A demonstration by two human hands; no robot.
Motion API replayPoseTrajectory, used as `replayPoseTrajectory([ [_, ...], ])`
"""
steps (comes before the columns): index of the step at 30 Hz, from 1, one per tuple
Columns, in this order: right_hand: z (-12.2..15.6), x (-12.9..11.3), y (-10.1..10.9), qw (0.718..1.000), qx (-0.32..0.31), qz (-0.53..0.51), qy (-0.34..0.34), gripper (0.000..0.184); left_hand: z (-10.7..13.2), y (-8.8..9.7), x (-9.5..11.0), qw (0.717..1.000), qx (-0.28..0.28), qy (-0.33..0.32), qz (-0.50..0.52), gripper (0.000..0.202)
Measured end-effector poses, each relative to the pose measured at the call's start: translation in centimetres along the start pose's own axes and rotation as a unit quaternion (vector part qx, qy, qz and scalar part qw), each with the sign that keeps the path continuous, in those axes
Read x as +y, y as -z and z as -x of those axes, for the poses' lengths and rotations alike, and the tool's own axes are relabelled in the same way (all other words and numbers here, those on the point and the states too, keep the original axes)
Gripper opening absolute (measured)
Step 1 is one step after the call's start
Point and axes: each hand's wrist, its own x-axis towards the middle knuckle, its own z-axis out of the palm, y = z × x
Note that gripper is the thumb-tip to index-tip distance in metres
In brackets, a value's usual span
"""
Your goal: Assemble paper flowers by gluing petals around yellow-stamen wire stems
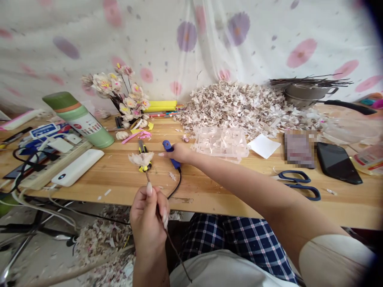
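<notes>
My left hand [149,211] is closed round a thin brown twig [176,251], which slants from my lap up to a pale, cream-petalled flower [141,159] at its tip. Over the table, my right hand [179,153] has its fingers closed on a blue corded tool [175,162] that looks like a glue gun. Its black cord [176,187] drops over the table edge. Just behind the flower, partly covered by it, lies a yellow-and-black cutter [143,148]. Small petal scraps are scattered near both hands.
Finished flowers [131,95] stand at the back left beside a green bottle [80,121]. A heap of pale petals [236,105] covers the back, behind a clear compartment box [221,142]. Scissors [295,177], a phone [338,161] and a pot [306,95] are at right; a white power bank [79,167] lies left.
</notes>
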Motion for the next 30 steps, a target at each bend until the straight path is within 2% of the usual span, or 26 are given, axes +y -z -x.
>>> replayPoseTrajectory([
  [3, 0.4, 0.2, 0.2, 1.0, -0.003, 0.027, 0.004, 0.059, -0.5, 0.2, -0.3, 1.0, 0.005, 0.012, -0.009, 0.029],
  [5, 1.7, 0.3, 1.2, 0.999, 0.015, 0.049, 0.012, 0.054, -0.6, 0.2, -0.6, 1.0, 0.001, 0.027, -0.013, 0.031],
  [9, 7.0, 1.2, 4.7, 0.991, 0.084, 0.088, 0.055, 0.03, -0.6, 0.1, -1.0, 0.998, -0.002, 0.05, -0.023, 0.034],
  [11, 10.6, 2.1, 6.4, 0.987, 0.098, 0.117, 0.046, 0.012, -0.6, 0.1, -1.3, 0.998, -0.002, 0.057, -0.029, 0.033],
  [12, 12.3, 2.7, 7.0, 0.981, 0.096, 0.17, 0.018, 0.015, -0.6, 0.1, -1.5, 0.998, -0.006, 0.061, -0.032, 0.033],
  [14, 15.4, 4.0, 7.6, 0.967, 0.045, 0.246, -0.042, 0.017, -0.5, -0.2, -1.9, 0.996, -0.019, 0.072, -0.041, 0.035],
  [17, 18.3, 5.9, 7.0, 0.953, -0.001, 0.295, -0.066, 0.024, -0.5, -0.8, -2.5, 0.994, -0.047, 0.085, -0.054, 0.036],
  [23, 19.0, 8.0, 4.2, 0.926, -0.009, 0.377, -0.019, 0.027, 0.1, -1.9, -3.1, 0.989, -0.09, 0.107, -0.05, 0.036],
  [26, 18.7, 8.0, 3.7, 0.923, -0.015, 0.383, -0.031, 0.036, 0.4, -2.1, -3.1, 0.988, -0.09, 0.115, -0.045, 0.035],
  [30, 18.5, 8.0, 3.8, 0.918, -0.036, 0.395, -0.019, 0.034, 0.7, -2.5, -3.1, 0.987, -0.089, 0.127, -0.042, 0.036],
])
